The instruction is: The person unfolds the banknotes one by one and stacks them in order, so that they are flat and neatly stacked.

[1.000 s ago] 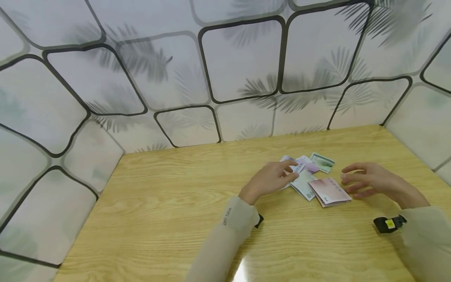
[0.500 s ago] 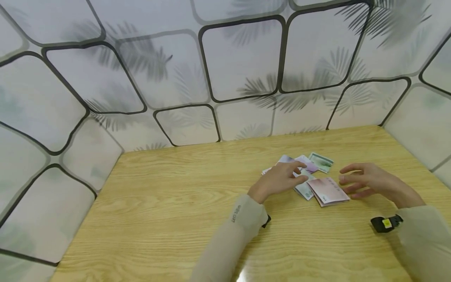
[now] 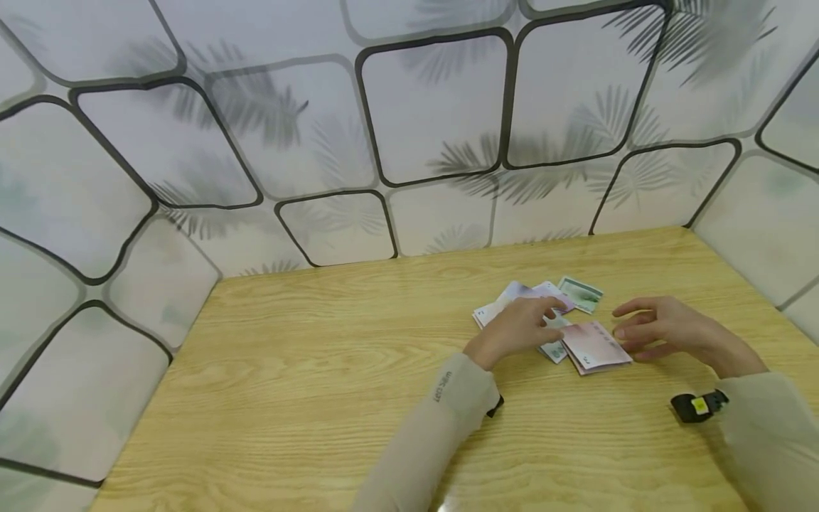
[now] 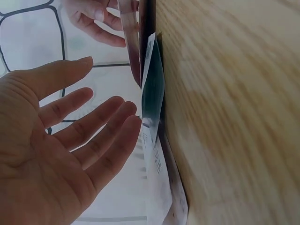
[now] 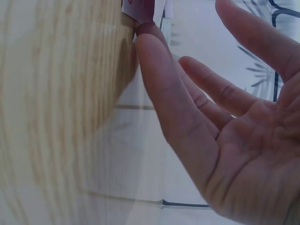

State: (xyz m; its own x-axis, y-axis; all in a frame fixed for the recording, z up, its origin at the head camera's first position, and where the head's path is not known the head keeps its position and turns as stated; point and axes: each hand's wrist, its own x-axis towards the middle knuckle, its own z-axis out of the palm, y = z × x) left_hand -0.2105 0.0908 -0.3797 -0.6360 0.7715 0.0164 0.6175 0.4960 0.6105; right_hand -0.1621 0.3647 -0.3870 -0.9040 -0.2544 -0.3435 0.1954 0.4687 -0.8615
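Several folded banknotes lie in a loose cluster on the wooden table. In the head view a pink banknote (image 3: 596, 345) is at the front right, a pale green-blue banknote (image 3: 554, 353) beside it. A purple banknote (image 3: 557, 293) and a lilac-white banknote (image 3: 488, 311) lie behind. My left hand (image 3: 520, 328) hovers over the cluster, covering part of it, fingers loosely bent with nothing between them. The left wrist view shows its fingertips close over a teal folded note (image 4: 153, 93). My right hand (image 3: 670, 330) has relaxed, spread fingers, its lower fingertips right at the pink note's edge.
A smaller green banknote (image 3: 581, 294) lies at the back of the cluster. The wooden table (image 3: 320, 370) extends to the left and front. Patterned panels (image 3: 441, 107) wall in the back and both sides. Each wrist wears a black device (image 3: 697, 407).
My left hand has moved right over the cluster, baring the lilac-white notes on the left. My right hand stays nearly still beside the pink banknote.
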